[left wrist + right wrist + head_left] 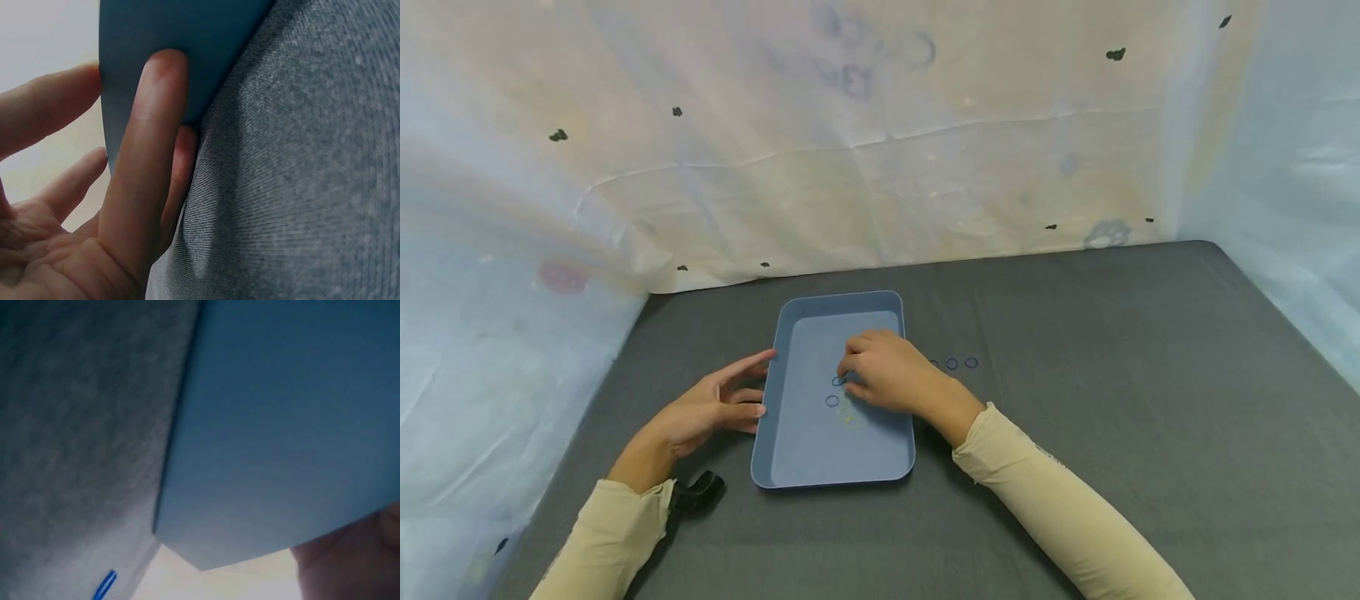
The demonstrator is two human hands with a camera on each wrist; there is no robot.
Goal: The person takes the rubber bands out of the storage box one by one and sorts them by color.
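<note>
Tray: blue rectangular tray with rounded corners and raised walls (805, 454); smooth, matte surface; lies flat on the tabletop between the two forearms.
Rings in tray: two thin, dark-blue round rings (832, 406) on the tray floor, one at the right fingertips, the other just beside it; pale-yellow rings (848, 421) lie nearer the wearer, faint against the blue, count unclear.
Rings outside tray: a row of thin, dark-blue rings (952, 363) beyond the tray's right wall; the one nearest the tray is partly covered by the right wrist.
Left hand: the left hand (692, 412) has its fingers spread, fingertips touching the outer face of the tray's left wall.
Right hand: the right hand (887, 371) reaches over the right wall, fingers bent toward the tray floor; whether they pinch a ring cannot be told.
Tabletop: grey, finely ribbed cloth covers the tabletop (1112, 400); it creases beside the tray in the left wrist view.
Obstructions: the right hand and forearm cover part of the tray's floor and right wall.
Clothing: cream fabric sleeves (1060, 508); black curved piece (703, 493) at the left cuff.
Surround: creased, cream-coloured sheet with dark marks (880, 200) behind; pale-blue sheets (1300, 167) at both sides.
</note>
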